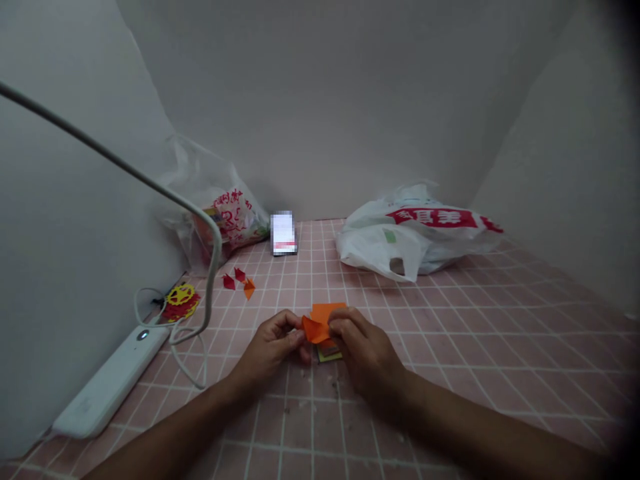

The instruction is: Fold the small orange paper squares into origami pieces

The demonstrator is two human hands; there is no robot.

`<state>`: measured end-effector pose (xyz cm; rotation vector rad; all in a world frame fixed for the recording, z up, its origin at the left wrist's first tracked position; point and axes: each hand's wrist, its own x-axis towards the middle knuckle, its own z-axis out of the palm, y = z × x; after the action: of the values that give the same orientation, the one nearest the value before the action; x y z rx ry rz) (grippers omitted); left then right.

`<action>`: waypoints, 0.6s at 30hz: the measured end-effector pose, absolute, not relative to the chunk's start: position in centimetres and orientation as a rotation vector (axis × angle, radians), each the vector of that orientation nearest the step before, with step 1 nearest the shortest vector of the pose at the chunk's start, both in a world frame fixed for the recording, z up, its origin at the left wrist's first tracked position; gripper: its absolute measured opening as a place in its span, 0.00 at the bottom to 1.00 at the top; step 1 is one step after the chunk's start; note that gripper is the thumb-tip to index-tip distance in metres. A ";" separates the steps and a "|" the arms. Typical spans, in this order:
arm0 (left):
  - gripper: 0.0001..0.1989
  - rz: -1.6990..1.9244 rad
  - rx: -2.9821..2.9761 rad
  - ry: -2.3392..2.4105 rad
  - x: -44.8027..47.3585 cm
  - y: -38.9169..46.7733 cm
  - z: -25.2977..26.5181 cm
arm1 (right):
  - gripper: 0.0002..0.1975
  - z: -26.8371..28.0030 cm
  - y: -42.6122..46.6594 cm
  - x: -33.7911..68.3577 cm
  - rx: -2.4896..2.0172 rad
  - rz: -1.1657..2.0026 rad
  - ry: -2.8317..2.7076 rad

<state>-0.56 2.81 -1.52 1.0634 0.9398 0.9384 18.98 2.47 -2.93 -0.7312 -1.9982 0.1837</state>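
A small piece of orange paper, partly folded, is held between my two hands above the pink tiled surface. My left hand pinches its left corner between thumb and fingers. On the other side, my right hand grips the paper's right part, and its fingers hide that edge. Just behind and beneath lies a stack of orange paper sheets, with a yellowish sheet showing at the bottom. Farther off to the left lie two small red folded paper pieces and an orange folded paper piece.
Yellow and red cut-out ornaments lie by the left wall near a white power strip. A white cable hangs across the left. At the back stand a filled plastic bag, a lit phone and a white plastic bag.
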 end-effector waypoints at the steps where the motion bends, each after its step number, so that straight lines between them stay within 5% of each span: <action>1: 0.15 0.956 1.047 0.949 -0.6 2.8 -1.5 | 0.09 -3.0 2.4 19.0 -0.714 0.152 -2.018; 18: 0.08 0.968 0.677 0.711 -0.2 2.2 -1.7 | 0.17 -3.0 1.8 19.3 -0.493 0.234 -2.282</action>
<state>-0.17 2.20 -1.70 0.6766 0.7108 0.9682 19.33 1.78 -2.96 -0.4932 -2.2824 0.2342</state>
